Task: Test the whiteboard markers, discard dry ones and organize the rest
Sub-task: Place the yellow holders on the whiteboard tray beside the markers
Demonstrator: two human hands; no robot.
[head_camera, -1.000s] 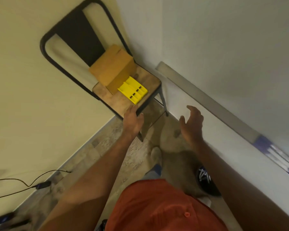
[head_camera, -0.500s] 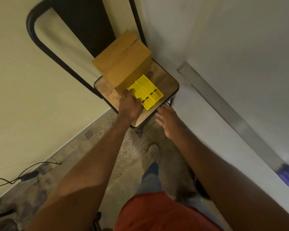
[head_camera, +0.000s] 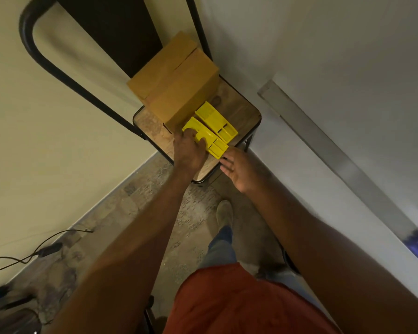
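Since the earlier frame, the nearer yellow organizer tray (head_camera: 204,138) had slid apart from its twin (head_camera: 216,121) at frame centre, on the chair seat (head_camera: 246,114). The left hand (head_camera: 190,150) gripped it, probably to lift it; the right hand (head_camera: 237,168), fingers spread and empty, waited beside. A cardboard box (head_camera: 176,90) stood behind.

Two organizer trays (head_camera: 211,131): bright yellow, plain. Cardboard box (head_camera: 176,85): tan-brown, unprinted. Chair (head_camera: 241,112): black metal frame, brown wood-grain seat. Floor (head_camera: 135,210): mottled grey-brown. Walls: cream at left, white at right. Shirt (head_camera: 239,302): rust red. Trouser leg (head_camera: 221,247): blue.
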